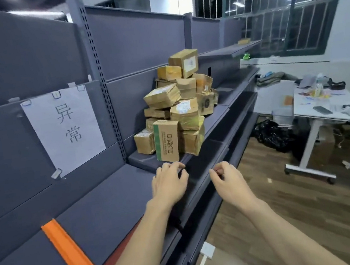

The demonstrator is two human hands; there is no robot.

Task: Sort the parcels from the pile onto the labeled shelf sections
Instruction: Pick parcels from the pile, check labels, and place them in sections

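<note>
A pile of several brown cardboard parcels point(179, 103) stands on the grey shelf point(111, 198) ahead of me. Its nearest parcel is an upright box with green edging point(167, 140). A white paper label with two handwritten characters point(64, 127) is clipped to the shelf's back panel at the left. My left hand point(169, 184) hovers just below the green-edged box, fingers loosely curled, holding nothing. My right hand point(227, 181) hangs beside it over the shelf's front edge, also loosely curled and empty.
An orange divider strip point(68, 251) crosses the shelf near me. Lower shelf tiers point(227, 147) step down to the right. A white table point(331, 109) with clutter, black bags point(270, 133) and wooden floor lie to the right. One small box point(244, 40) sits on a far upper shelf.
</note>
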